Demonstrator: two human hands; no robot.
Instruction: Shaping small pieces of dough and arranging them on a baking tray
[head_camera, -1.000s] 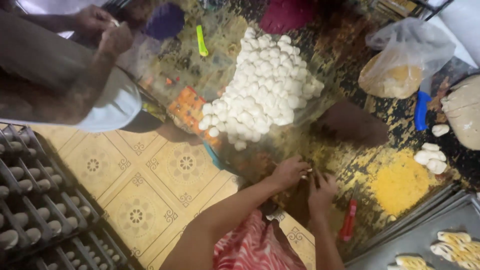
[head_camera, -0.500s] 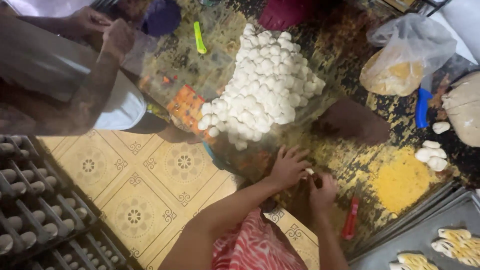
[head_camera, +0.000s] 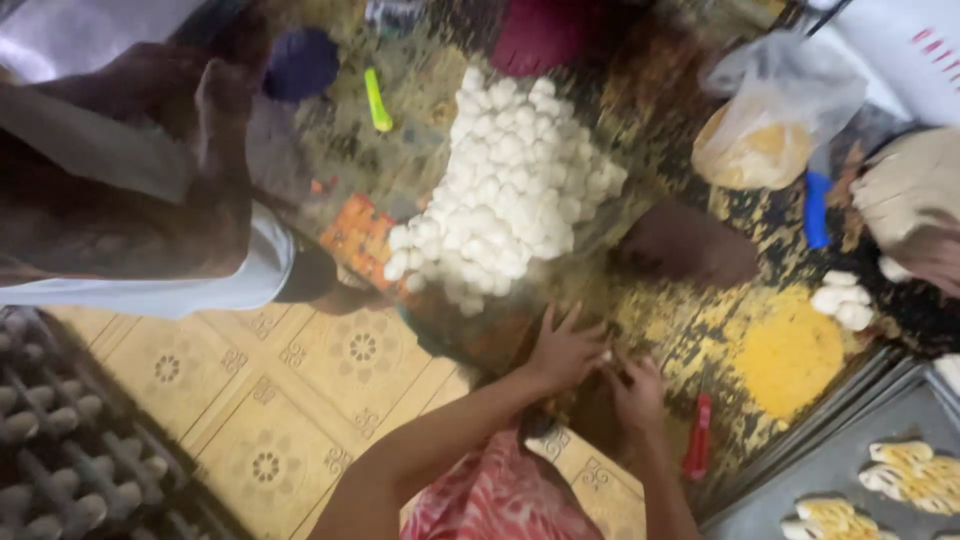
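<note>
Since the earlier frame the two hands had drawn closer together at the near edge of the worktable (head_camera: 690, 330), and the co-worker's arm (head_camera: 120, 200) had swung in larger at the left of the dough pile. The left hand (head_camera: 563, 350) lay flat just below the pile of white dough balls (head_camera: 505, 200), fingers spread wide on the table. The right hand (head_camera: 638, 392) sat touching it on the right, fingers curled narrow; a small pale bit of dough (head_camera: 604, 356) showed between the two hands, but whether it was gripped could not be told. A red tool (head_camera: 698, 450) lay just right of the right hand. Farther right of the pile was a patch of yellow crumbs (head_camera: 790, 350), with a few loose dough pieces (head_camera: 842, 300) beside it and a metal tray (head_camera: 800, 490) of shaped pastries below. Beyond the pile lay a green marker-like stick (head_camera: 377, 100), and a clear bag of yellow crumbs (head_camera: 765, 120) stood at its far right.
</note>
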